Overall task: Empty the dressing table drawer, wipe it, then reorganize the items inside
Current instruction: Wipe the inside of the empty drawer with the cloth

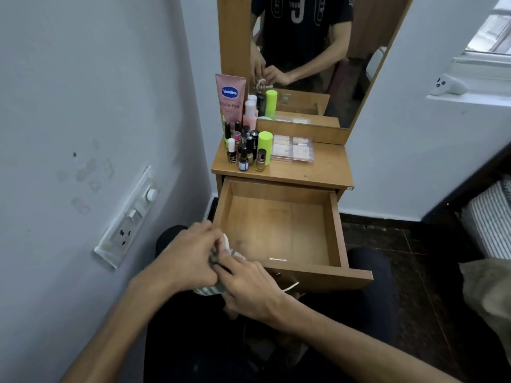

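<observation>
Drawer (pixel 279 230) pulled fully out and bare inside, apart from a small pale scrap near the front wall; wiping step in hand. Bottles (pixel 244 150), pink tube (pixel 230 98), green-capped can (pixel 265 143) and clear flat box (pixel 292 149) parked up on the counter (pixel 326 167), clustered toward its left and back, well clear of the drawer.

Cloth (pixel 218 261) bunched at the drawer's near-left corner, gripped from both sides: left hand (pixel 188 255) with fingers (pixel 210 233) curled over the top of it, right hand (pixel 249 286) pinching it from below and the right. Both hands closed on the cloth, apparently folding or gathering it.

To do well:
- Fold to a flat pad, not a ball, for full contact with the drawer floor.
- Start at the far wall and draw toward the front, overlapping passes, pushing dust to one corner.
- Run a fingertip-backed edge along each inside corner and wall.
- Lift out the pale scrap first rather than smear it.
- Steady the drawer front with the free hand against sliding.
</observation>
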### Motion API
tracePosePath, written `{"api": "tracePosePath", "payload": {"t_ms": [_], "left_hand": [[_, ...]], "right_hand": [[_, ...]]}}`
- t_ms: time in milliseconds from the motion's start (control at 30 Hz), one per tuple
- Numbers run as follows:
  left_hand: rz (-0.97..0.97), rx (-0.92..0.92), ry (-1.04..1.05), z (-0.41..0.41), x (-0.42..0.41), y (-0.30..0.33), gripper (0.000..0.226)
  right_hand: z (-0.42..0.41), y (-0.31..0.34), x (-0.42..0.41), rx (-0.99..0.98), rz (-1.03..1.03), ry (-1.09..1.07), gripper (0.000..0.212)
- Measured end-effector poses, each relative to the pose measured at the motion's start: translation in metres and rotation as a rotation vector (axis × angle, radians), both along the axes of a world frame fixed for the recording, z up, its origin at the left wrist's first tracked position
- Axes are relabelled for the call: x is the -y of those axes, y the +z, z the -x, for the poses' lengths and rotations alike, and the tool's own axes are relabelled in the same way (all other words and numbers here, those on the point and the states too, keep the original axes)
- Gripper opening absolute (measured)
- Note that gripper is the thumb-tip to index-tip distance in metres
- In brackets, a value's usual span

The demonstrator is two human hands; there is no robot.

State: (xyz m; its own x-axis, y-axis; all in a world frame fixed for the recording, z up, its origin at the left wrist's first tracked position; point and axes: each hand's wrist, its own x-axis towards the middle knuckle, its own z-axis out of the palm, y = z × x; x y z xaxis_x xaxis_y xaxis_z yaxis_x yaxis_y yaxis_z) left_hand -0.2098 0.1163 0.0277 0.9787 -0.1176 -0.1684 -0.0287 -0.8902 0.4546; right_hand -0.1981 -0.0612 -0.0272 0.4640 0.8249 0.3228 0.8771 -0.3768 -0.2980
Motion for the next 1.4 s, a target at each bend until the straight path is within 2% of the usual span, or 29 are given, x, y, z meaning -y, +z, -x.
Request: {"api": "tracePosePath", "payload": {"t_ms": [67, 133, 167, 267, 367, 467, 667, 767, 867, 967, 1100, 1267, 1400], "left_hand": [[-0.052, 0.105, -0.043, 0.005, 0.023, -0.010, 0.034], [-0.045, 0.183, -0.154, 0.009, 0.081, -0.010, 0.043], [-0.046, 0.180, -0.171, 0.011, 0.096, -0.015, 0.049], [-0.031, 0.282, -0.219, 0.013, 0.141, -0.026, 0.054], [-0.013, 0.372, -0.290, 0.010, 0.175, -0.032, 0.051], [-0.052, 0.426, -0.367, 0.006, 0.207, -0.035, 0.048], [-0.012, 0.426, -0.466, 0.016, 0.200, -0.057, 0.060], [-0.007, 0.361, -0.485, 0.024, 0.176, -0.071, 0.068], [0.038, 0.351, -0.427, 0.029, 0.156, -0.076, 0.070], [0.108, 0.420, -0.367, 0.030, 0.142, -0.065, 0.056], [0.163, 0.475, -0.181, 0.038, 0.112, -0.057, 0.053], [-0.026, 0.373, 0.037, 0.048, 0.074, -0.044, 0.043], [-0.221, 0.228, 0.144, 0.049, 0.067, -0.043, 0.036]], "right_hand": [[-0.004, -0.005, 0.014, 0.053, -0.031, 0.010, 0.039], [0.002, 0.000, 0.068, 0.175, -0.003, -0.044, 0.022], [0.001, -0.003, 0.082, 0.173, -0.005, -0.062, 0.019], [0.004, -0.009, 0.125, 0.170, 0.054, -0.129, 0.024], [0.005, -0.006, 0.160, 0.188, 0.104, -0.200, 0.028], [0.009, 0.001, 0.187, 0.197, 0.164, -0.318, 0.041], [0.017, -0.006, 0.175, 0.225, 0.220, -0.369, 0.040], [0.024, -0.022, 0.153, 0.233, 0.395, -0.358, 0.033], [0.025, -0.030, 0.136, 0.221, 0.405, -0.341, 0.040], [0.024, -0.029, 0.125, 0.183, 0.254, -0.336, 0.039], [0.022, -0.032, 0.093, 0.151, 0.111, -0.234, 0.034], [0.013, -0.049, 0.031, -0.012, 0.029, -0.079, 0.037], [0.008, -0.062, 0.008, -0.111, 0.117, -0.023, 0.033]]}}
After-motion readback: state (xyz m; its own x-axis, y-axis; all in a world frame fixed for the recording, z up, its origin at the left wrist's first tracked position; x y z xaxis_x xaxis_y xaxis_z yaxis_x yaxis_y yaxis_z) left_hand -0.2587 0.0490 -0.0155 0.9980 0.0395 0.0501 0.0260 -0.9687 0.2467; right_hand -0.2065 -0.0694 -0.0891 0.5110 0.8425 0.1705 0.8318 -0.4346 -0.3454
